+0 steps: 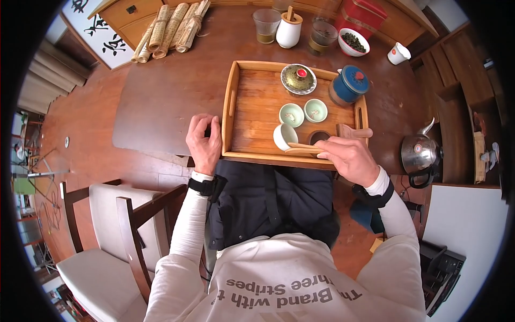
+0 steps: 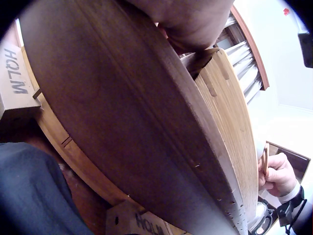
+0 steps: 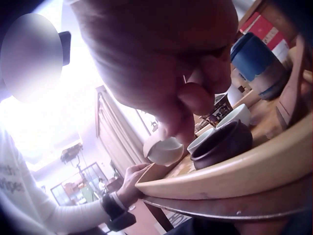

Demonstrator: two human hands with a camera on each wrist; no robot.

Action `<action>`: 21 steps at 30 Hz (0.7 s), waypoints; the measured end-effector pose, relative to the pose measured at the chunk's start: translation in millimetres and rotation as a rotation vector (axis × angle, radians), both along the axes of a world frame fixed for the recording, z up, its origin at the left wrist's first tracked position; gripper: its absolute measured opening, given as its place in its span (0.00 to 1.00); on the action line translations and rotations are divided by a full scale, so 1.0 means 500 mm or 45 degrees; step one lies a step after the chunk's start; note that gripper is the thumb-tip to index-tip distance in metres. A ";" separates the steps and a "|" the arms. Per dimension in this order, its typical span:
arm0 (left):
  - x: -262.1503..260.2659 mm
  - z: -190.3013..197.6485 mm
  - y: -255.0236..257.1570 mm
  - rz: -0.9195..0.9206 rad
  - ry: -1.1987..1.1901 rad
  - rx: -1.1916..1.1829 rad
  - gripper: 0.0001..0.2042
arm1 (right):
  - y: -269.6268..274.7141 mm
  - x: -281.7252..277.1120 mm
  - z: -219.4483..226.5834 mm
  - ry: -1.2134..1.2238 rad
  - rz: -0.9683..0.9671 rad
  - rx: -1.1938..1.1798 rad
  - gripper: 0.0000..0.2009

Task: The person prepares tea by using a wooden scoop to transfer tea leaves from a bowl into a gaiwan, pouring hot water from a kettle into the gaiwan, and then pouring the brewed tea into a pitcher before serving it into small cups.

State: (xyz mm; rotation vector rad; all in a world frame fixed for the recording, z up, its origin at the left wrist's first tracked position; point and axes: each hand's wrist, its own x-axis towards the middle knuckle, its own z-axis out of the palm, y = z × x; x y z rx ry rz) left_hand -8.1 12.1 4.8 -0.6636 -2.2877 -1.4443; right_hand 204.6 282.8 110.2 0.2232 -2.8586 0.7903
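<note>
Pale bamboo tray [image 1: 252,107] on a dark brown table [image 1: 161,91]. Two celadon-green cups [image 1: 292,115], one white cup [image 1: 282,136], one dark brown cup [image 1: 318,137]. Blue-lidded jar [image 1: 348,84] with a red knob; brass-toned lid [image 1: 298,78] with a red knob. Light wooden tongs [image 1: 303,148]. White sleeves, black wristbands.

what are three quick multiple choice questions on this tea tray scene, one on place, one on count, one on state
1. Where does the left hand rest?
A on the kettle
B at the tray's left edge
C in the lap

2. How many pale green cups stand side by side on the tray?
A two
B four
C five

3. How is the white cup?
A upside down
B stacked
C tipped, held by wooden tongs

B: fingers lie against the tray's corner.
A: a pair mid-tray.
C: the right hand pinches the tongs on its rim.
</note>
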 end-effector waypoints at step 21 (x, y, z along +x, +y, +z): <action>0.004 0.012 0.000 -0.004 -0.045 -0.052 0.04 | -0.187 0.098 -0.142 -0.287 -0.620 -2.490 0.14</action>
